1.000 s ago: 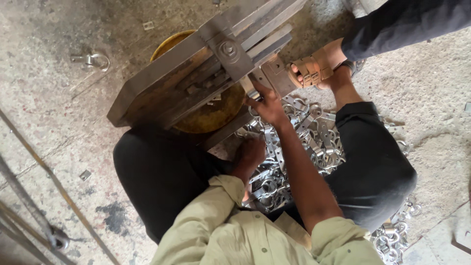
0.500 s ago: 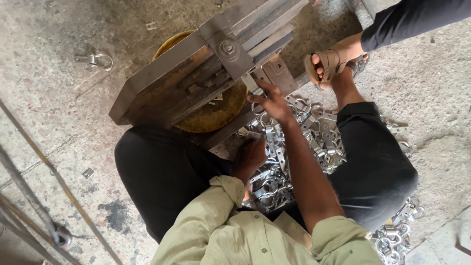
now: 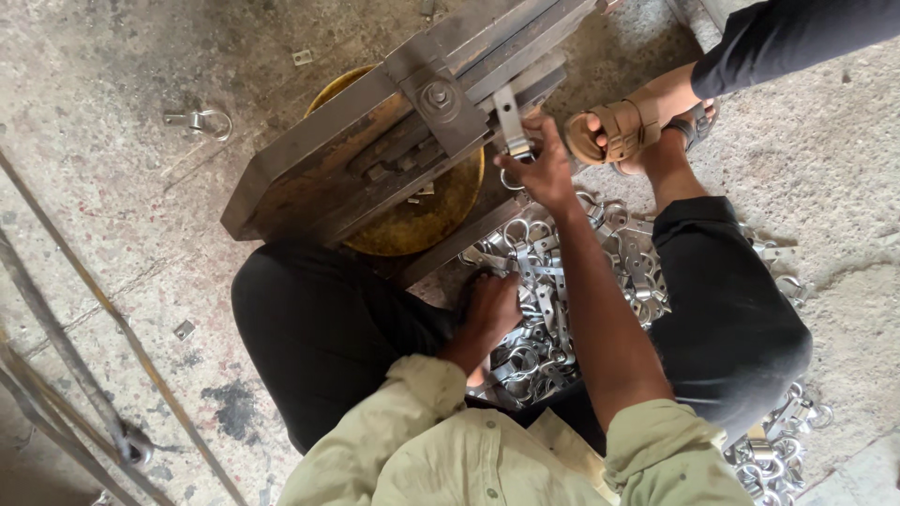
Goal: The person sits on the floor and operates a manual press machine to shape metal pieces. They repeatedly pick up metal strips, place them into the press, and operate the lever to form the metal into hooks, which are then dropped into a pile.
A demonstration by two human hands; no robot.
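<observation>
The right hand (image 3: 544, 169) is raised to the front edge of the steel press block (image 3: 394, 141), fingers pinched around a flat metal strap with a ring (image 3: 511, 126) — the strap stands upright against the block. Below the block, the left hand (image 3: 489, 309) rests on the heap of metal ring clamps (image 3: 553, 290) on the floor; whether it grips one cannot be told. Another person's sandalled foot (image 3: 623, 126) sits just right of the block.

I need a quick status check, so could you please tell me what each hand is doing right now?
Left hand: resting on the pile of metal ring brackets; grip cannot be told.
Right hand: closed on a flat metal bracket.
</observation>
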